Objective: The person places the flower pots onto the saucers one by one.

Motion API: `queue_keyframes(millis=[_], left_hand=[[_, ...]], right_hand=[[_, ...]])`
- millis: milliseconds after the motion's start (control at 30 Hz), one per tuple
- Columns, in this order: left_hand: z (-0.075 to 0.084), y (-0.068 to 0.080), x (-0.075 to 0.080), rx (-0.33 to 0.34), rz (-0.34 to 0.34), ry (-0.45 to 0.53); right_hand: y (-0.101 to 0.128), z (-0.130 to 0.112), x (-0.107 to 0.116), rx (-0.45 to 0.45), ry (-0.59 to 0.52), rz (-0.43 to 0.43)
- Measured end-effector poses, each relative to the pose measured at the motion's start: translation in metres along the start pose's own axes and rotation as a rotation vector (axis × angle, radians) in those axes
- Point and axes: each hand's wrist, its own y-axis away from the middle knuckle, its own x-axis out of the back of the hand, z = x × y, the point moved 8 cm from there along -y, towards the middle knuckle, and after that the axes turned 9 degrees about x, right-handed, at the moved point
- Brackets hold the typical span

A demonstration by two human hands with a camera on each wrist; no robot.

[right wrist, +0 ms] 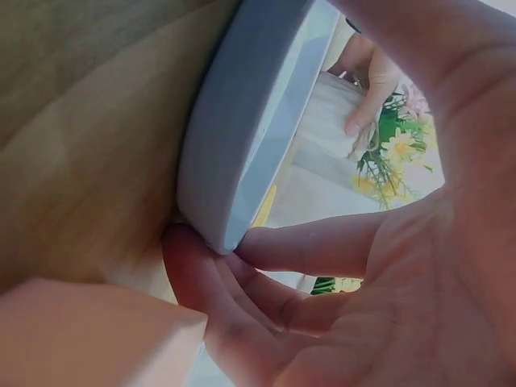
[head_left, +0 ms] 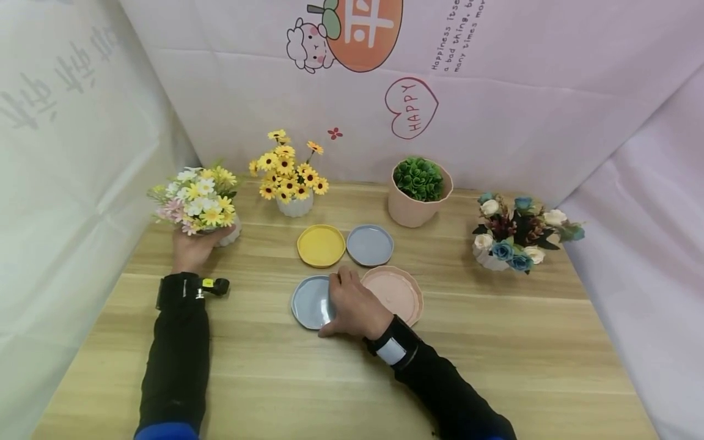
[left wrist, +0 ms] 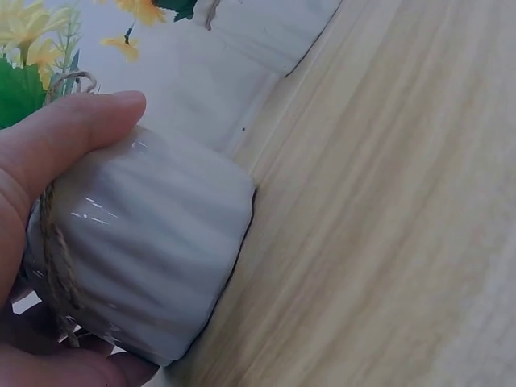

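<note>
Saucer (head_left: pixel 309 300), grey-blue and round, lies flat on the wooden worktop (head_left: pixel 495 342) in the head view, its open side up; being round, it shows no long axis. The right hand (head_left: pixel 354 308) covers its right edge, and the grip is curled over the rim. Just right of this grip lies a pink saucer (head_left: pixel 397 292), beyond it a yellow saucer (head_left: pixel 321 245) and a grey saucer (head_left: pixel 370 244). The left hand (head_left: pixel 194 249) holds a white ribbed pot (head_left: pixel 232 233) of mixed flowers, far to the left. Printed cloth walls stand behind.

In the left wrist view the thumb (left wrist: pixel 68 137) and palm clasp the pot (left wrist: pixel 145 258), which stands on the worktop (left wrist: pixel 387 226).

In the right wrist view the fingers (right wrist: pixel 314 242) pinch the saucer (right wrist: pixel 234 121) at its rim.
</note>
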Motion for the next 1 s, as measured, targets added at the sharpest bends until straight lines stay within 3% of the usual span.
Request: queue_keyframes(millis=[200,433,767,1000], left_hand=[[0.003,0.0,0.0,-0.04,-0.021,-0.01],[0.007,0.0,-0.006,-0.045,-0.075,-0.088],[-0.001,-0.001,-0.011,0.0,-0.147,-0.196],[0.022,0.015,-0.017,-0.043,-0.202,-0.202]], right_hand=[[-0.001,0.002,-0.001,-0.02,-0.012,-0.005],[-0.002,0.002,0.001,-0.029,-0.002,0.005],[-0.004,0.001,0.002,-0.024,0.02,0.027],[-0.004,0.001,0.001,-0.022,0.013,0.048]])
